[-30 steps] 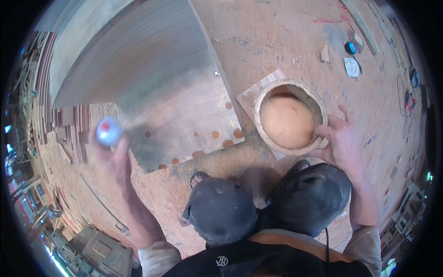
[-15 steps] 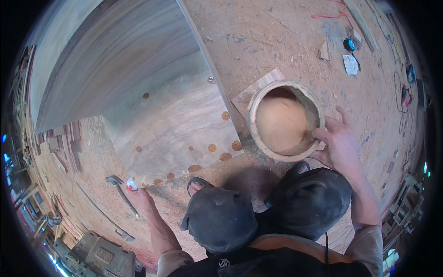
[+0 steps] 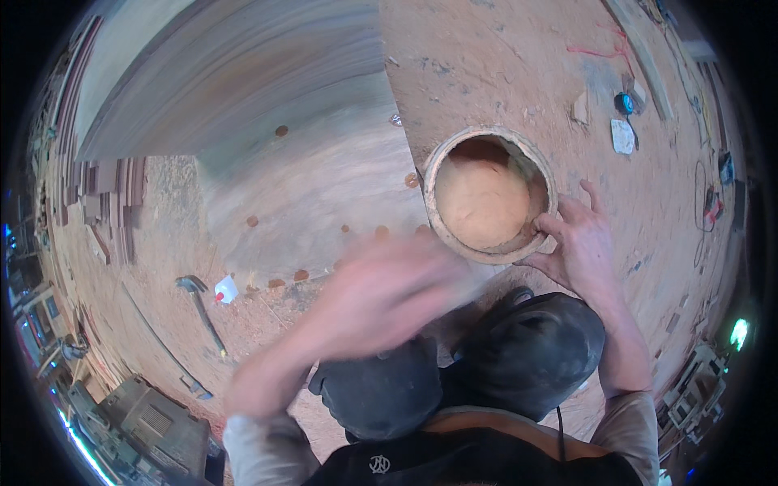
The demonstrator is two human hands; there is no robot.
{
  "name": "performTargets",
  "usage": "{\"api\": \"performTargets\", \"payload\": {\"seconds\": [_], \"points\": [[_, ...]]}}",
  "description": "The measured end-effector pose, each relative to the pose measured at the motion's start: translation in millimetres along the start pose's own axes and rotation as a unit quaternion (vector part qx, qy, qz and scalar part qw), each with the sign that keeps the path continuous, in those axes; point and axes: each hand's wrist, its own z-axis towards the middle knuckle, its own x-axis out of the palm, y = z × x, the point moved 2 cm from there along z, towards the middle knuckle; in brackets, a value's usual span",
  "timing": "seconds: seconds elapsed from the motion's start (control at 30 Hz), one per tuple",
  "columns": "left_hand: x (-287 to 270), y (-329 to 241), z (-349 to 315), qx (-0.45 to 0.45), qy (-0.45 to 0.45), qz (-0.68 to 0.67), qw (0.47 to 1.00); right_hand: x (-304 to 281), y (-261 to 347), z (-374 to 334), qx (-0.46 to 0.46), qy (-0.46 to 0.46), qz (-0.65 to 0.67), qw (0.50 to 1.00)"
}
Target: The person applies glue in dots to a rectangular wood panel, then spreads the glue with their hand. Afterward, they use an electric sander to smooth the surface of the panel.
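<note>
One crusted round pot [image 3: 431, 194], tan powder [image 3: 482, 204] inside, is being held beside the wooden panel [image 3: 324, 182]'s right edge, the right hand [image 3: 579, 247] clamping its rim. The left hand [image 3: 389, 296] is showing blurred over the near edge, grip indeterminable. Brown spots [image 3: 281, 131] are already dotting the panel, what is left unclear; white bottle [image 3: 227, 289], claw hammer [image 3: 207, 318] lying leftward.

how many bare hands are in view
2: the left hand, a blur in front of the wooden panel and left knee; the right hand, holding the rim of the round tub. No others show.
</note>
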Motion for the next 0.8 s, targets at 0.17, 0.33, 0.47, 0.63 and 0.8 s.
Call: {"api": "performTargets", "payload": {"seconds": [0.17, 0.33, 0.47, 0.63, 0.8], "points": [[122, 66, 109, -0.008, 0.268, 0.275, 0.923, -6, 1, -21, 0.041, 0.005, -0.001, 0.999], [163, 71, 106, -0.075, 0.394, 0.332, 0.854, -9, -2, -38, 0.047, -0.005, 0.002, 0.999], [165, 59, 108, -0.017, 0.396, 0.332, 0.856, -7, -1, -39, 0.023, -0.034, 0.005, 0.999], [117, 39, 110, 0.033, 0.286, 0.243, 0.926, -1, -4, -37, 0.049, -0.016, -0.013, 0.999], [-21, 56, 95, 0.002, -0.111, 0.292, 0.95, -2, -9, -41, 0.046, -0.022, 0.007, 0.999]]}}
